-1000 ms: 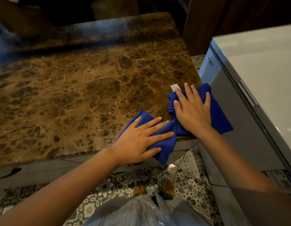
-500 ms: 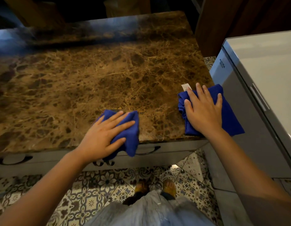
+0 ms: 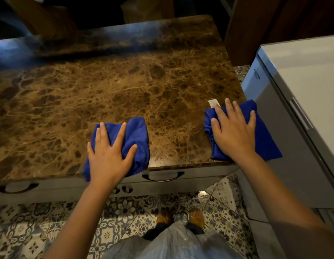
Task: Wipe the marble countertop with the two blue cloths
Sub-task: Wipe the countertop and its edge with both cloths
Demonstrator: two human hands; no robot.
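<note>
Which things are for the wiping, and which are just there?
For the wiping:
left hand
left blue cloth
right hand
right blue cloth
marble countertop

Just there:
white appliance beside the counter
drawer handle under the edge
patterned floor tiles

My counter (image 3: 113, 94) is brown marble, webbed all over with golden-tan veins around darker brown blotches, with a pale blue sheen along its far edge. Both cloths, the left cloth (image 3: 136, 135) and the right cloth (image 3: 263, 135), are deep royal blue; a small white tag (image 3: 213, 103) shows by the right one. The drawers (image 3: 196, 174) are grey with dark handles. The floor (image 3: 125, 217) has ornate floral tiles in blue-grey and cream. The appliance (image 3: 300, 75) is white and grey.
</note>
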